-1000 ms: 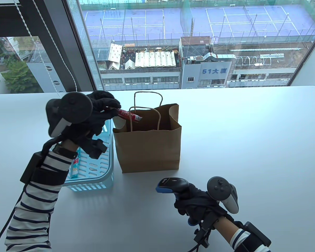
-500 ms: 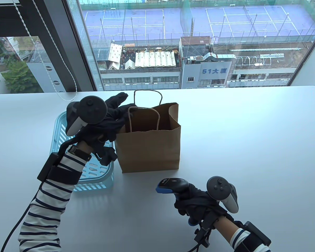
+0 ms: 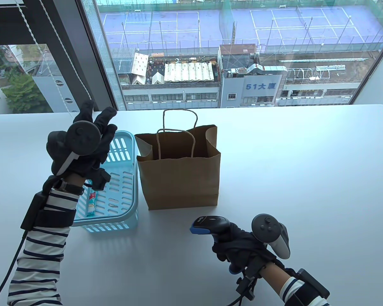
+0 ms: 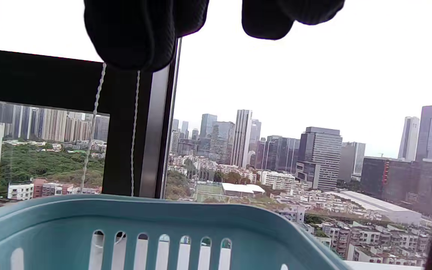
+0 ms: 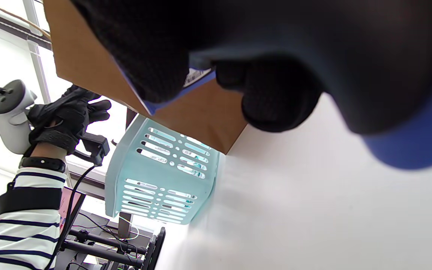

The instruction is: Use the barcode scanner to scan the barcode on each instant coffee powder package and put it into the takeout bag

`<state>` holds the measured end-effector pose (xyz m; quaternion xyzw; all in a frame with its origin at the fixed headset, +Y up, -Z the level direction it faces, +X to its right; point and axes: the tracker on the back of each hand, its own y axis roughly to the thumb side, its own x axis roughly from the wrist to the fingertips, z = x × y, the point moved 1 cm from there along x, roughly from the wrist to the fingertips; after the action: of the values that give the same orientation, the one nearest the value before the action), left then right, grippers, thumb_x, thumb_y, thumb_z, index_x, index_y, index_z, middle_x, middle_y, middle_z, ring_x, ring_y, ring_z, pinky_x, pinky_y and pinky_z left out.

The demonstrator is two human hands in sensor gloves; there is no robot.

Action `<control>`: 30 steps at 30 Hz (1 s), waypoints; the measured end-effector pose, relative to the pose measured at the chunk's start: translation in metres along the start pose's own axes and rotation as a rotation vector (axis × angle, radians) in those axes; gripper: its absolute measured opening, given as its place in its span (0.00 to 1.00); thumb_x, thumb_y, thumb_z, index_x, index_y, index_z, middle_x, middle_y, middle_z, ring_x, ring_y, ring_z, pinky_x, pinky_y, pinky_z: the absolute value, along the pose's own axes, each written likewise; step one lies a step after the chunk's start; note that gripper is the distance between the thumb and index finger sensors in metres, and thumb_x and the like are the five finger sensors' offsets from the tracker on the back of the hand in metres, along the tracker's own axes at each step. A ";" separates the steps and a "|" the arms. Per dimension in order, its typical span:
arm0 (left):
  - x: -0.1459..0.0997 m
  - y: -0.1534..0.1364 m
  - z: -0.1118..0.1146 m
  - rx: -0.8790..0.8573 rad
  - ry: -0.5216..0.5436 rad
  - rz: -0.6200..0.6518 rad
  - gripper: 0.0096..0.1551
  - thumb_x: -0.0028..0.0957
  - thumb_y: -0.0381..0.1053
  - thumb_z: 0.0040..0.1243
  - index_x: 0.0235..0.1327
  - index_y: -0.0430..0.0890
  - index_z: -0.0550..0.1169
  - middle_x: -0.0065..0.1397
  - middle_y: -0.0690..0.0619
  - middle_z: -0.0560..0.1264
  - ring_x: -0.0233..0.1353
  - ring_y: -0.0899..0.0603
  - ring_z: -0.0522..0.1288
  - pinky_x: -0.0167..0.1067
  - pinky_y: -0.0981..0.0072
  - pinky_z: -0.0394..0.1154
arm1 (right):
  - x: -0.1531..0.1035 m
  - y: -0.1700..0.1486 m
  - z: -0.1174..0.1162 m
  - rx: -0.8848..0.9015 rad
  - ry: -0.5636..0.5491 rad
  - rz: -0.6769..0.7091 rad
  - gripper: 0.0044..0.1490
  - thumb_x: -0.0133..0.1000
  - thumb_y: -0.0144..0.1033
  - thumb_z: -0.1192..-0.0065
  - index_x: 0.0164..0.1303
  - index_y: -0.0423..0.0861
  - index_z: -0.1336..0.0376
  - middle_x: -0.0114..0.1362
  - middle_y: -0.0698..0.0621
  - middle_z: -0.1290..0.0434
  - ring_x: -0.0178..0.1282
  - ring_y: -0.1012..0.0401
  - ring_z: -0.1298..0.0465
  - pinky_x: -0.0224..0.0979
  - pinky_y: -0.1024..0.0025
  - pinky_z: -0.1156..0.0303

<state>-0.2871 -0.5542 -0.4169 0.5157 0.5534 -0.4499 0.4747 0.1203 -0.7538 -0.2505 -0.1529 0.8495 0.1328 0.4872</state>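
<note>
Where the window meets it, bench (image 3: 290, 178): white, carrying the bag, the basket and both hands' work.
Bag (image 3: 182, 178): brown paper, upright, mouth open, handles standing; just right of the basket, their sides close or touching, cannot tell which.
Basket (image 3: 123, 191): light blue, slotted, at the bench's left; its far rim fills the bottom of the left wrist view (image 4: 144, 210).
Left hand (image 3: 92, 143): above the basket, fingers (image 3: 107, 116) spread and straight toward the window, holding nothing; a tracker sits on its back.
Right hand (image 3: 239, 244): near the front edge, well apart from the bag, fingers curled round the scanner's grip.
Scanner (image 3: 210, 224): black with blue trim, head toward the left, held clear of the bag.
Packet (image 3: 92, 204): one slim stick with a blue end, lying in the basket near its front left, partly hidden by the left wrist.
</note>
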 end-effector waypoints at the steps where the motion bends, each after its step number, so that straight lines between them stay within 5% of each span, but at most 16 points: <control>1: 0.007 -0.002 0.016 0.028 -0.129 -0.012 0.29 0.54 0.57 0.48 0.71 0.59 0.67 0.77 0.36 0.69 0.64 0.34 0.82 0.52 0.58 0.84 | 0.000 0.000 0.000 0.000 0.000 -0.001 0.41 0.55 0.38 0.30 0.67 0.29 0.47 0.59 0.39 0.27 0.45 0.46 0.19 0.48 0.50 0.23; 4: 0.020 -0.009 0.063 0.048 -0.425 -0.130 0.29 0.54 0.54 0.50 0.72 0.58 0.65 0.73 0.28 0.69 0.59 0.34 0.85 0.44 0.66 0.88 | 0.000 0.000 0.000 -0.001 0.001 -0.002 0.41 0.55 0.38 0.30 0.67 0.29 0.47 0.59 0.39 0.27 0.45 0.46 0.19 0.48 0.50 0.23; 7: 0.031 -0.012 0.103 0.148 -0.576 -0.209 0.29 0.53 0.53 0.52 0.71 0.61 0.65 0.72 0.26 0.70 0.57 0.35 0.87 0.40 0.71 0.91 | 0.000 0.000 0.000 -0.005 0.010 -0.007 0.41 0.55 0.38 0.30 0.67 0.29 0.47 0.59 0.39 0.27 0.45 0.46 0.19 0.48 0.50 0.23; 13: 0.037 -0.018 0.162 0.171 -0.855 -0.320 0.31 0.52 0.56 0.53 0.72 0.58 0.64 0.70 0.22 0.69 0.58 0.31 0.86 0.41 0.66 0.90 | 0.000 -0.001 -0.001 0.000 0.026 -0.006 0.41 0.55 0.38 0.30 0.67 0.29 0.47 0.59 0.39 0.27 0.45 0.46 0.19 0.48 0.50 0.23; 24: 0.027 -0.020 0.200 0.013 -1.154 -0.273 0.47 0.49 0.61 0.55 0.75 0.46 0.50 0.75 0.17 0.52 0.69 0.17 0.68 0.57 0.42 0.78 | 0.000 -0.001 -0.001 0.003 0.033 -0.012 0.41 0.55 0.38 0.30 0.67 0.29 0.47 0.59 0.39 0.27 0.45 0.46 0.19 0.48 0.50 0.23; 30: 0.032 -0.022 0.193 -0.141 -1.093 -0.215 0.31 0.48 0.57 0.60 0.66 0.51 0.72 0.76 0.22 0.55 0.70 0.21 0.68 0.61 0.47 0.77 | 0.000 -0.002 -0.001 0.007 0.033 -0.015 0.41 0.56 0.38 0.30 0.67 0.29 0.47 0.59 0.39 0.27 0.45 0.46 0.19 0.48 0.50 0.23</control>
<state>-0.2983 -0.7413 -0.4763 0.1150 0.3051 -0.6594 0.6774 0.1197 -0.7560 -0.2503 -0.1599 0.8567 0.1238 0.4745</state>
